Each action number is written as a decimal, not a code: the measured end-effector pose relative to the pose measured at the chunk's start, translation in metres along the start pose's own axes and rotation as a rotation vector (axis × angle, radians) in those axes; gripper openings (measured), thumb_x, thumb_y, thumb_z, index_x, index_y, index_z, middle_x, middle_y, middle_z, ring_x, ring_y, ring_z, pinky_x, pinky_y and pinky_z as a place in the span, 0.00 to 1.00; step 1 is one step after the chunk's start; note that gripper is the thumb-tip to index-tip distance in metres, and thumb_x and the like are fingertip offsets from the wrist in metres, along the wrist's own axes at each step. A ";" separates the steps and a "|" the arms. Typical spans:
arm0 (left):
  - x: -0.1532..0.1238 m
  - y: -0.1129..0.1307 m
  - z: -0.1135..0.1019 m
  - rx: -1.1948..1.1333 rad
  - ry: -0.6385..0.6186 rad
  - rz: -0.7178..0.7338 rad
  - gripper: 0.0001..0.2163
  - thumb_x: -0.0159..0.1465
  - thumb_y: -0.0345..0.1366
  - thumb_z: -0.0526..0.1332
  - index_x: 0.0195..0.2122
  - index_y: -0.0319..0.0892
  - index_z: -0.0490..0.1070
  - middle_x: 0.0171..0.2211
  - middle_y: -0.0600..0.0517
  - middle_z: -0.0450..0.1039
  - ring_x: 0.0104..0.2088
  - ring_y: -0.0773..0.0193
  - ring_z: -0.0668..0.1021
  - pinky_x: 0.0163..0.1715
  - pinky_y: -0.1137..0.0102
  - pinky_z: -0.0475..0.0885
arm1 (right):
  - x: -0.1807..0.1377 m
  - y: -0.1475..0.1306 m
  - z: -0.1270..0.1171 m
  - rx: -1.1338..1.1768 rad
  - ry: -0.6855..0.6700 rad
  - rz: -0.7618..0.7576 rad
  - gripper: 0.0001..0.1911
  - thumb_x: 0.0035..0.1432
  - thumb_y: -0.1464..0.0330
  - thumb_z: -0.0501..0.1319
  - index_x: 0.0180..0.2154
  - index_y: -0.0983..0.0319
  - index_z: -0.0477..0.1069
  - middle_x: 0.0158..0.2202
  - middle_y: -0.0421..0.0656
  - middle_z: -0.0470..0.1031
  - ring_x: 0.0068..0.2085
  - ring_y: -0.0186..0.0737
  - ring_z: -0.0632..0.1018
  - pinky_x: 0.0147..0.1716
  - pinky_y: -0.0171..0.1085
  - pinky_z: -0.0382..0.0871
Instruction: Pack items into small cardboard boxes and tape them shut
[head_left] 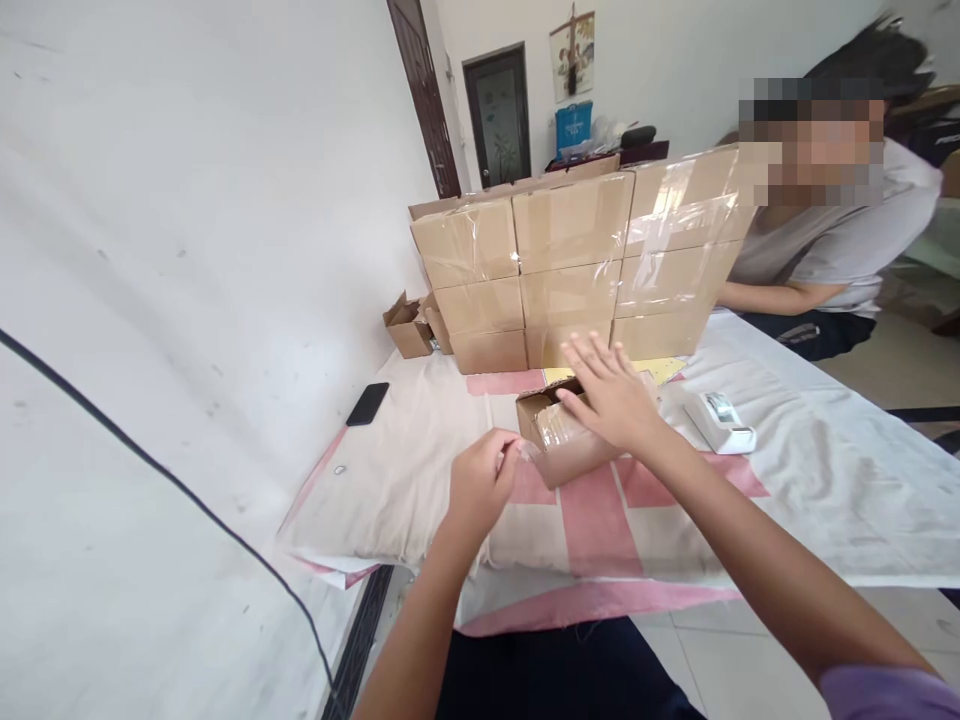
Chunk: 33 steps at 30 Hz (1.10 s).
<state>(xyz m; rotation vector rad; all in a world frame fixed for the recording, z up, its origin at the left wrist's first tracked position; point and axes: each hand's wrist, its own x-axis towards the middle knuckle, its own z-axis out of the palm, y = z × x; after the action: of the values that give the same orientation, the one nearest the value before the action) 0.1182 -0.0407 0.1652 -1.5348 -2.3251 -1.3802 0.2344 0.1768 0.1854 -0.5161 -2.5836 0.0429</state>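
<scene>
A small cardboard box (576, 464) lies on the cloth-covered table in front of me, its left end open with a flap standing up. Clear packing tape (559, 426) runs along its top. My right hand (611, 395) rests flat on the box, fingers stretched out and slightly apart. At the box's left corner, my left hand (484, 478) is closed in a pinch, thumb against fingers, on what looks like the loose end of the clear tape. The box's far right side is partly hidden by my right hand.
Behind the box stands a wall of stacked, taped cartons (574, 225). An open small carton (409, 328) sits at their left. A black phone (368, 404) lies near the left table edge, a white device (720, 422) at the right. Another person (840, 230) sits at the back right.
</scene>
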 end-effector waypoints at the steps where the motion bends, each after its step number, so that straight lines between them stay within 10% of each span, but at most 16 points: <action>1: 0.012 -0.002 -0.005 0.021 -0.015 -0.009 0.09 0.72 0.39 0.55 0.38 0.44 0.73 0.31 0.55 0.75 0.30 0.67 0.74 0.33 0.70 0.64 | 0.014 0.002 0.008 -0.001 -0.156 0.007 0.37 0.71 0.51 0.44 0.73 0.64 0.52 0.74 0.49 0.49 0.76 0.57 0.47 0.73 0.61 0.39; 4: 0.056 -0.013 -0.014 0.014 -0.111 -0.050 0.11 0.71 0.42 0.56 0.35 0.44 0.73 0.24 0.58 0.67 0.26 0.67 0.68 0.30 0.70 0.60 | 0.032 0.003 0.029 0.057 -0.462 0.055 0.43 0.69 0.43 0.42 0.72 0.64 0.54 0.74 0.50 0.50 0.75 0.59 0.48 0.72 0.62 0.41; 12: 0.158 -0.018 0.011 0.158 -0.690 -0.126 0.08 0.61 0.41 0.65 0.28 0.43 0.75 0.30 0.55 0.76 0.32 0.63 0.76 0.30 0.70 0.63 | 0.011 0.008 0.043 0.099 -0.372 0.069 0.41 0.70 0.45 0.44 0.72 0.63 0.55 0.75 0.49 0.49 0.75 0.60 0.47 0.72 0.64 0.41; 19: 0.152 -0.010 0.031 0.396 -0.633 -0.101 0.09 0.60 0.39 0.67 0.25 0.44 0.73 0.26 0.54 0.74 0.31 0.60 0.75 0.31 0.67 0.62 | 0.012 0.015 0.054 0.139 -0.314 0.028 0.41 0.69 0.44 0.46 0.71 0.65 0.57 0.74 0.52 0.52 0.74 0.64 0.48 0.70 0.67 0.42; 23: 0.141 -0.003 0.034 0.601 -0.497 -0.013 0.03 0.62 0.37 0.67 0.32 0.44 0.77 0.45 0.48 0.77 0.47 0.51 0.77 0.45 0.60 0.70 | 0.011 0.008 0.047 0.134 -0.314 0.037 0.39 0.69 0.47 0.48 0.71 0.65 0.58 0.73 0.51 0.54 0.74 0.64 0.49 0.70 0.65 0.42; 27: 0.140 -0.018 0.034 0.542 -0.295 -0.083 0.38 0.54 0.45 0.75 0.64 0.50 0.65 0.69 0.43 0.59 0.66 0.36 0.63 0.60 0.45 0.64 | 0.005 0.019 0.034 0.167 -0.330 0.021 0.44 0.65 0.42 0.52 0.70 0.64 0.58 0.73 0.52 0.54 0.73 0.66 0.51 0.69 0.66 0.44; 33: 0.140 -0.087 0.042 -0.254 -0.809 -0.437 0.27 0.70 0.61 0.50 0.61 0.52 0.71 0.63 0.46 0.71 0.60 0.50 0.75 0.54 0.59 0.74 | -0.016 0.062 0.016 0.170 -0.254 -0.101 0.48 0.48 0.44 0.69 0.67 0.54 0.65 0.64 0.52 0.67 0.62 0.70 0.66 0.62 0.69 0.53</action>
<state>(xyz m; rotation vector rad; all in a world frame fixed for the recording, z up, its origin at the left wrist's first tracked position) -0.0015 0.0794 0.1484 -2.0370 -3.2159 -1.3266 0.2613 0.2290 0.1556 -0.3343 -2.8154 0.3090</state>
